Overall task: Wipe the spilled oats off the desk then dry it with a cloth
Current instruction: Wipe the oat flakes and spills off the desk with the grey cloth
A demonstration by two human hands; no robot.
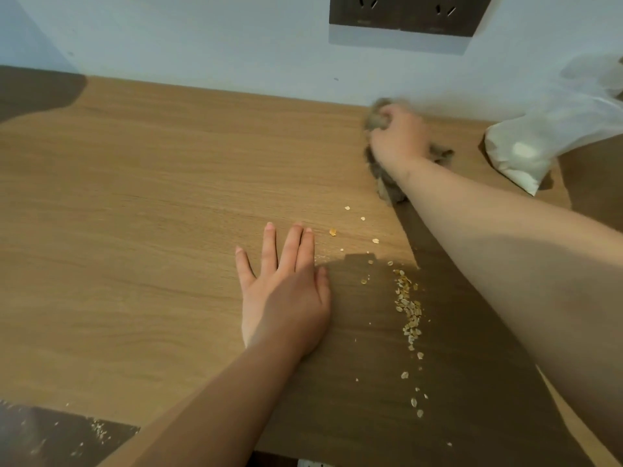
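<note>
Spilled oats point(409, 311) lie in a loose line on the wooden desk point(151, 197), in the shadow under my right forearm, with a few stray flakes point(333, 232) further back. My left hand point(286, 291) rests flat on the desk, fingers straight, just left of the oats. My right hand point(397, 136) reaches to the back of the desk near the wall and grips a grey-brown cloth point(387, 187), which is bunched under it and blurred.
A white plastic bag point(539, 136) lies at the back right of the desk. A dark wall socket panel point(404, 15) sits above on the pale wall. Some oats point(99, 429) are scattered on the dark floor at the lower left.
</note>
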